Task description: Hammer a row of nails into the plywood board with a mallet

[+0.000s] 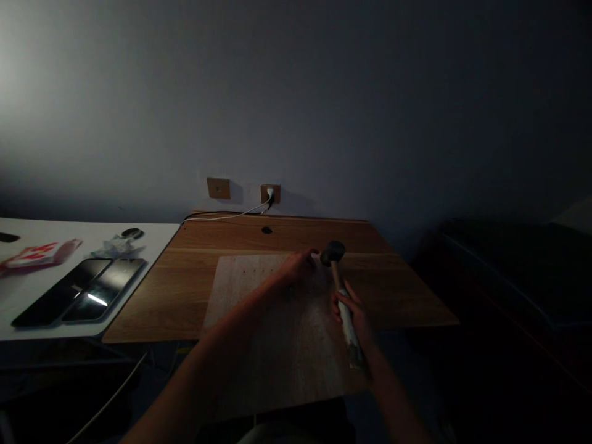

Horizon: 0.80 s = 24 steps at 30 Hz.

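Note:
My right hand (350, 305) is wrapped round the pale handle of a mallet (346, 317) with a dark, rounded head. The mallet's head is raised at the upper right of a flat wooden board (277, 351), just right of my left hand (298, 266). That hand rests near the board's far edge with thumb and finger curled together. What is between its fingertips, if anything, is too small and dark to make out. Several small dark nails or holes (254, 271) run in a row along the board's far side, left of my left hand.
The board lies on a wooden table (393, 277) and overhangs its near edge. On the left, a white table (28, 308) carries two dark tablet-like slabs (92, 296) and crumpled plastic packaging (115, 246). Cables (231, 216) lead to a wall socket (271, 193).

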Each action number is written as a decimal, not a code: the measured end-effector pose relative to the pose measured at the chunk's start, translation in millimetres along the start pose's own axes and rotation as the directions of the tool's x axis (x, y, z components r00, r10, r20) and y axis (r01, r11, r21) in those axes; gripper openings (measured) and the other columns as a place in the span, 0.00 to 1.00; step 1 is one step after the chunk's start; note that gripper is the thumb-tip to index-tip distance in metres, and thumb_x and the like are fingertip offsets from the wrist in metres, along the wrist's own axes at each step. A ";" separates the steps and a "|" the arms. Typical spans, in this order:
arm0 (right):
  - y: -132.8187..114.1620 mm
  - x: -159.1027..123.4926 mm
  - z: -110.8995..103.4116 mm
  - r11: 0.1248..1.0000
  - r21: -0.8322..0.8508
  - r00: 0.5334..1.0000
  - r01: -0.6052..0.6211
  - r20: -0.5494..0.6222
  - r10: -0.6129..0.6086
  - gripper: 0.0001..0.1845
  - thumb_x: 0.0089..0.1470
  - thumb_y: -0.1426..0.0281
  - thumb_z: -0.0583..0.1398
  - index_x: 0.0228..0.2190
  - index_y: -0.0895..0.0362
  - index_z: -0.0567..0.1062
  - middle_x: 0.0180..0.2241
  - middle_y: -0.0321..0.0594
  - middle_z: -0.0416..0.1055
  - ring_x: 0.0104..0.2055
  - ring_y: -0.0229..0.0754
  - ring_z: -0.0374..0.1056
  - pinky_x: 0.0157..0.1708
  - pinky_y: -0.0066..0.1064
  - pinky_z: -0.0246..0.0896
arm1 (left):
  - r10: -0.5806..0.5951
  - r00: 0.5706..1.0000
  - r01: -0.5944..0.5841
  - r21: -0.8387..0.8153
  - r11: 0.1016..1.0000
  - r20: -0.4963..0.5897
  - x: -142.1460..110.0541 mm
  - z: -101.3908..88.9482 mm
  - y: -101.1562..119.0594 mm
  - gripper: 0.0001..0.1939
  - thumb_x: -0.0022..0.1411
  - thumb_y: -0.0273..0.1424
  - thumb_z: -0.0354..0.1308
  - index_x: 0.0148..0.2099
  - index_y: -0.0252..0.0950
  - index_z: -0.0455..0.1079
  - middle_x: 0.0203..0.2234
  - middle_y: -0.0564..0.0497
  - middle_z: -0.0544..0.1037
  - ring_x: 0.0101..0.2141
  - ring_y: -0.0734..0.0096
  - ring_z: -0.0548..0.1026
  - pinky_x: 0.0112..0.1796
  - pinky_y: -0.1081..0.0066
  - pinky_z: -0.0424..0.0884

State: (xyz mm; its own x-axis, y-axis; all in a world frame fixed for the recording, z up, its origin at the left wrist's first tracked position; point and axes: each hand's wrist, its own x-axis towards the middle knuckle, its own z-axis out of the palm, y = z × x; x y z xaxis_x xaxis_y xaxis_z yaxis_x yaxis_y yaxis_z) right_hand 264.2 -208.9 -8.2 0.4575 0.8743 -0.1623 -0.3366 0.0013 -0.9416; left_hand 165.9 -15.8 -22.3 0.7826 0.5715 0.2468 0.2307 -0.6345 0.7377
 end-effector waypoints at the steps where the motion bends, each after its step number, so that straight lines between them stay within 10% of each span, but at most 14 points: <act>1: 0.2 -0.5 0.2 1.000 0.008 1.000 -0.001 -0.004 0.001 0.35 0.40 0.61 0.69 0.51 0.53 0.69 0.22 0.27 0.68 0.18 0.33 0.60 0.14 0.22 0.52 | 0.003 1.000 -0.003 -0.009 1.000 0.001 0.6 0.7 -1.6 0.29 0.54 0.23 0.60 0.60 0.36 0.65 0.38 0.49 0.81 0.39 0.66 0.79 0.45 0.68 0.72; 24: 2.4 -8.0 2.1 1.000 -0.017 1.000 -0.012 -0.001 0.012 0.43 0.42 0.62 0.68 0.60 0.54 0.66 0.22 0.27 0.67 0.18 0.32 0.59 0.15 0.21 0.52 | 0.009 1.000 -0.008 -0.059 0.998 0.012 1.3 3.2 -5.3 0.31 0.55 0.22 0.61 0.61 0.37 0.64 0.40 0.48 0.83 0.42 0.62 0.80 0.45 0.68 0.72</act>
State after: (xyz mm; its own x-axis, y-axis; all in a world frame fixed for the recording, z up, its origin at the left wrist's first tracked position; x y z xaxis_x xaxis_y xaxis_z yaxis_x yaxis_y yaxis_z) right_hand 258.0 -214.9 -8.6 0.4544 0.8737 -0.1737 -0.3283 -0.0170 -0.9444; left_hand 167.5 -13.4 -27.9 0.7914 0.5596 0.2460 0.1898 -0.6076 0.7713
